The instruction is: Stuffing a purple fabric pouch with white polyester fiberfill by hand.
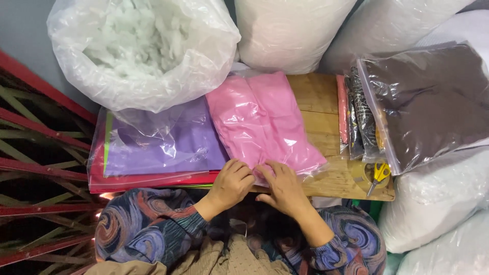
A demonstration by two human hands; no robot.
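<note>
A clear plastic packet of pink fabric (pixel 262 119) lies on a wooden table (pixel 318 94). My left hand (pixel 230 184) and my right hand (pixel 282 186) both pinch the packet's near edge, fingers curled on the plastic. To the left lies a packet of purple fabric (pixel 168 147) on a stack of red and green sheets (pixel 147 181).
A big open bag of white stuffing (pixel 140 51) sits at the back left. White filled bags (pixel 290 30) crowd the back and right. A packet of brown fabric (pixel 433 99) leans at right. Yellow-handled scissors (pixel 379 175) rest on a tape roll. Red metal bars (pixel 35 168) stand at left.
</note>
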